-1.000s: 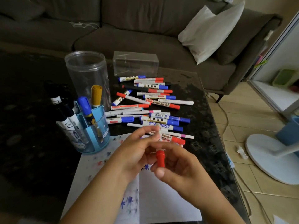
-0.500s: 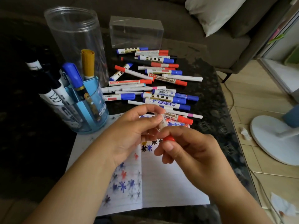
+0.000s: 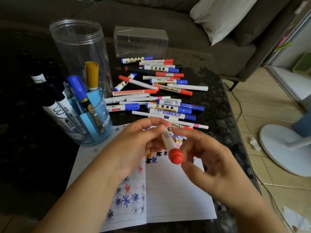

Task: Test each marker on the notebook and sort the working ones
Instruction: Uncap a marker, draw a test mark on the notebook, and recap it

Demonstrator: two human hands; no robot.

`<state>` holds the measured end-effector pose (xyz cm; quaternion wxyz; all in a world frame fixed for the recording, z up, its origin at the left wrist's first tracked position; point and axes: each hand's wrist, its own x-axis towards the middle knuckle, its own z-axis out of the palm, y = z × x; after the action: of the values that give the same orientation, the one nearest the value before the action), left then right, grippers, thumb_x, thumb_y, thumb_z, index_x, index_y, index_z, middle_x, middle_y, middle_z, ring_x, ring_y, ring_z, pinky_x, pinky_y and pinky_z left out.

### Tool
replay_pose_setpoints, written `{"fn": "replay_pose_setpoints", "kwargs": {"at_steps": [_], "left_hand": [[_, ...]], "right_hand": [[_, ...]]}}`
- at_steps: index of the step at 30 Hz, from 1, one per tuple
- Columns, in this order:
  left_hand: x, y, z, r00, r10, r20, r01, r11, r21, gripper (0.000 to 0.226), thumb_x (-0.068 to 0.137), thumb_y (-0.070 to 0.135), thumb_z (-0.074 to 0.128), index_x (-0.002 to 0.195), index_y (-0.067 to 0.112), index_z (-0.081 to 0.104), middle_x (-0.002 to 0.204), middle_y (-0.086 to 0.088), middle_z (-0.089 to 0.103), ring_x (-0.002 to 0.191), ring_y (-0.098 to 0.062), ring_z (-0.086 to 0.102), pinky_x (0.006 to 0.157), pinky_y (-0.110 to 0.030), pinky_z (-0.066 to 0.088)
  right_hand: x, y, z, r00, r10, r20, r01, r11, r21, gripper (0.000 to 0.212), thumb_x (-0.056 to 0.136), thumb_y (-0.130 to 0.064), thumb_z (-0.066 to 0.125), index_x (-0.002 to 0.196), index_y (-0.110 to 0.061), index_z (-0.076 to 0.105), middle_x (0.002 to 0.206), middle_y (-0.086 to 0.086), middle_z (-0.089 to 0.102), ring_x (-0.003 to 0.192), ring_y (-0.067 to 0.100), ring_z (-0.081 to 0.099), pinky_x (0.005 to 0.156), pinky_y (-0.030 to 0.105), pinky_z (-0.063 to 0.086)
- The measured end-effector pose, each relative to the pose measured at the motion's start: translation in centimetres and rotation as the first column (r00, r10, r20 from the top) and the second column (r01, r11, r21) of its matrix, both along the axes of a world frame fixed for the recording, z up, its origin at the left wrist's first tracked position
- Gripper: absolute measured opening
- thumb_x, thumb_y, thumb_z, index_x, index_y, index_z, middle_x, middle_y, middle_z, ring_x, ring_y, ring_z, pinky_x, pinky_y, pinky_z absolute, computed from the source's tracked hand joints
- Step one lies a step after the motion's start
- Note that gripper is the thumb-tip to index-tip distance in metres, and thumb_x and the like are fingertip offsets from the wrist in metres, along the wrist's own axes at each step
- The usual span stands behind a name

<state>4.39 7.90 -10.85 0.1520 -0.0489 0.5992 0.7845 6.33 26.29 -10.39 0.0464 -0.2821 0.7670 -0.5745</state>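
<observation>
In the head view, the person's left hand [image 3: 134, 148] sits at the centre of the frame, its thumb and fingertips pinched on the upper barrel of a white marker with a red cap [image 3: 170, 145], which slants from the fingertips down toward the lower right with the cap end nearest the camera. The right hand [image 3: 210, 163] is just right of it, blurred, fingers spread and loosely bent around the red cap; whether they touch the cap cannot be told from the blur, and they hold nothing clearly. The hold looks meant to steady the barrel so the other hand can pull the cap off, so the step in hand is probably uncapping before a test stroke. Below both hands lies the open lined notebook [image 3: 175, 195], filling the lower centre of the frame, its left page and upper edge dotted with blue, black, red and yellow star scribbles, likely the test marks. Above the hands, at the centre of the frame, a loose pile of red- and blue-capped markers [image 3: 158, 95] lies on the dark glossy table [image 3: 218, 101], close at hand for picking. At the left, a blue translucent pen holder [image 3: 94, 125] stands touching the notebook's upper left corner and carries upright markers, seemingly the sorted ones. Behind it stands a tall clear plastic jar [image 3: 79, 51], and to the right of that, in the upper centre, a clear rectangular plastic box [image 3: 141, 41].
</observation>
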Motion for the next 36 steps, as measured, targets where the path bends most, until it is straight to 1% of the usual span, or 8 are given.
{"fn": "replay_pose_setpoints", "kwargs": {"at_steps": [3,7,11,14,16,22,27,36], "left_hand": [[0.2,0.5,-0.1,0.998,-0.061,-0.021,0.059,0.995,-0.079,0.016,0.083,0.016,0.060,0.091,0.019,0.073,0.092,-0.013,0.072,0.091,-0.027,0.068,0.082,-0.037,0.050],[0.8,1.1,0.5,0.987,-0.154,-0.048,0.142,0.970,-0.197,0.024,0.094,0.010,0.050,0.099,0.020,0.072,0.096,-0.008,0.072,0.094,-0.020,0.068,0.088,-0.030,0.054],[0.7,0.7,0.6,0.993,-0.059,-0.099,0.016,0.920,-0.391,0.019,0.094,0.019,0.053,0.097,0.032,0.067,0.079,0.007,0.074,0.077,-0.010,0.070,0.077,-0.029,0.055],[0.5,0.0,-0.3,0.981,-0.032,-0.191,-0.098,0.772,-0.628,0.010,0.089,0.027,0.060,0.094,0.036,0.064,0.073,0.016,0.070,0.066,-0.004,0.065,0.064,-0.025,0.054],[0.4,-0.2,-0.8,0.970,-0.058,-0.238,-0.139,0.670,-0.729,0.007,0.085,0.028,0.064,0.088,0.035,0.064,0.071,0.015,0.066,0.065,-0.001,0.060,0.059,-0.023,0.051],[0.1,-0.1,-1.4,0.968,-0.107,-0.228,-0.124,0.585,-0.801,0.008,0.084,0.023,0.064,0.081,0.031,0.066,0.069,0.015,0.062,0.062,-0.004,0.057,0.052,-0.020,0.044],[-0.2,-0.4,-1.6,0.965,-0.086,-0.249,-0.154,0.582,-0.799,0.010,0.086,0.021,0.061,0.081,0.027,0.067,0.073,0.012,0.065,0.071,-0.002,0.060,0.071,-0.028,0.052],[-0.2,-0.5,-1.7,0.968,-0.146,-0.202,-0.097,0.527,-0.844,0.013,0.089,0.021,0.056,0.090,0.027,0.067,0.084,0.010,0.070,0.078,-0.005,0.064,0.073,-0.025,0.052]], "right_hand": [[-0.3,-0.3,-0.6,0.972,-0.089,-0.217,0.138,0.964,0.225,0.059,0.078,-0.030,0.066,0.132,-0.039,0.046,0.092,-0.021,0.048,0.086,0.006,0.049,0.077,0.010,0.039],[-0.5,-1.8,-1.4,0.923,-0.253,-0.291,0.333,0.903,0.273,0.049,0.081,-0.051,0.060,0.126,-0.035,0.052,0.099,-0.032,0.049,0.093,-0.008,0.052,0.078,0.004,0.039],[-0.2,-1.1,-1.1,0.930,-0.356,-0.092,0.367,0.914,0.174,0.021,0.089,-0.055,0.049,0.107,-0.047,0.058,0.088,-0.024,0.066,0.085,-0.006,0.063,0.066,0.007,0.046],[-0.3,-0.7,-1.1,0.918,-0.391,0.070,0.371,0.907,0.201,0.016,0.086,-0.057,0.048,0.090,-0.049,0.062,0.086,-0.026,0.068,0.079,-0.004,0.066,0.064,0.012,0.051],[-0.5,-0.6,-1.7,0.894,-0.428,0.130,0.390,0.888,0.243,0.009,0.080,-0.047,0.059,0.083,-0.041,0.065,0.079,-0.020,0.069,0.070,0.000,0.066,0.059,0.017,0.054],[-0.8,-1.0,-3.4,0.845,-0.476,0.244,0.455,0.880,0.138,0.019,0.080,-0.015,0.071,0.073,-0.005,0.056,0.054,0.002,0.055,0.047,0.009,0.045,0.041,0.018,0.036],[-0.4,-3.0,-4.3,0.887,-0.427,0.177,0.423,0.904,0.062,0.030,0.082,-0.014,0.069,0.062,-0.009,0.048,0.051,-0.007,0.046,0.046,0.003,0.038,0.045,0.015,0.030],[-0.1,-3.7,-5.0,0.887,-0.451,0.096,0.444,0.892,0.091,0.032,0.085,-0.010,0.065,0.061,-0.007,0.043,0.053,-0.005,0.044,0.049,0.006,0.039,0.044,0.017,0.030]]}}
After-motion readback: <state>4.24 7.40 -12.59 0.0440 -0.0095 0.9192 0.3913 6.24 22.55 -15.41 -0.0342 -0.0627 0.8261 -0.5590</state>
